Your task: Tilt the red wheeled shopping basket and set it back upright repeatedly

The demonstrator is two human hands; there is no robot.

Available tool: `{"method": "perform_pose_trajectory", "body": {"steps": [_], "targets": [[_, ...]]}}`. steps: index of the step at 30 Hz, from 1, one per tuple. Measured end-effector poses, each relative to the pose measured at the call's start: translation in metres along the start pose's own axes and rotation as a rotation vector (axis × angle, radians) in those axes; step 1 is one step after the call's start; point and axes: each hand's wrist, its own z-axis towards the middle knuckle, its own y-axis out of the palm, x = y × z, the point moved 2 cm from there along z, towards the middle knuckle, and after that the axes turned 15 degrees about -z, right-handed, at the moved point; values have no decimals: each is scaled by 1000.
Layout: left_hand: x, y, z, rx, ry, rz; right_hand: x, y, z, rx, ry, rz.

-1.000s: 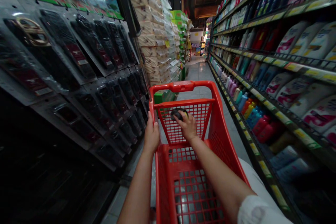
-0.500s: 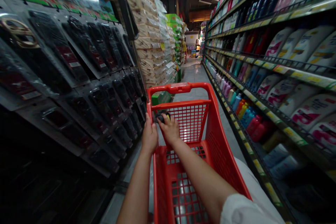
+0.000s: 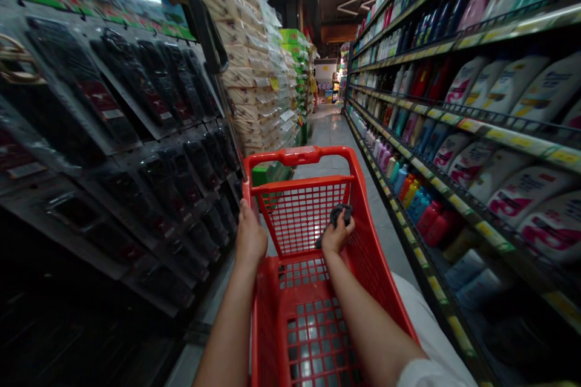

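Note:
A red plastic shopping basket-cart (image 3: 299, 156) with a grid bottom and grid walls stands in front of me. Along its left rim, near the far corner, my left hand (image 3: 251, 239) is closed around the edge. Inside the cart, close to the far grid wall and the right side, my right hand (image 3: 338, 236) grips a dark grey crumpled cloth (image 3: 341, 213). One end of the cloth hangs down to the left of that hand, and part of it is hidden by the fingers.
To the left, packaged belts (image 3: 154, 87) hang on a display rack. Further along are stacked tissue packs (image 3: 247, 66) and green packages (image 3: 297, 54). Shelves of shampoo bottles (image 3: 521, 190) line the right side. A tiled aisle floor (image 3: 329, 127) runs ahead between them.
My right hand has moved with the cloth from the cart's left rim across to the right side of the far grid wall. My left hand keeps its hold on the left rim.

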Motion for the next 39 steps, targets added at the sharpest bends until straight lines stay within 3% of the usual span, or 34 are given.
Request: {"method": "perform_pose_trajectory", "body": {"steps": [2,4,6,10,13,17,20,25,28,30,33,36,39], "targets": [[-1,-1,-1,-15,12,-2,8,7,-6,-52,157,36],[-2,-3,-2,-19,22,-6,-1,10,-2,-67,233,61],[-3,-5,-3,-19,19,-13,-25,10,11,-53,138,80],[-3,-8,-4,-7,2,-42,-62,2,25,3,-207,33],[-3,-12,-6,8,-27,-46,-49,-3,9,-27,-281,-44],[-4,-16,-9,5,-22,-82,-24,-3,-12,-68,-205,-19],[-3,-17,-12,-3,-16,-90,-35,-4,-13,-75,-204,-17],[3,-16,-14,-5,-28,-55,-65,-9,-28,-128,-477,-253],[6,-16,-13,-13,-39,-36,-57,-7,-47,-223,-718,-367],[6,-16,-13,-15,-39,-45,-41,-6,-53,-266,-789,-384],[7,-15,-14,-11,-28,-80,-20,-11,-39,-173,-598,-309],[9,-12,-18,-26,-16,-77,-25,-19,-18,-33,-357,-213],[10,-8,-21,-36,-7,-78,-54,-21,-14,-41,-416,-213]]}}
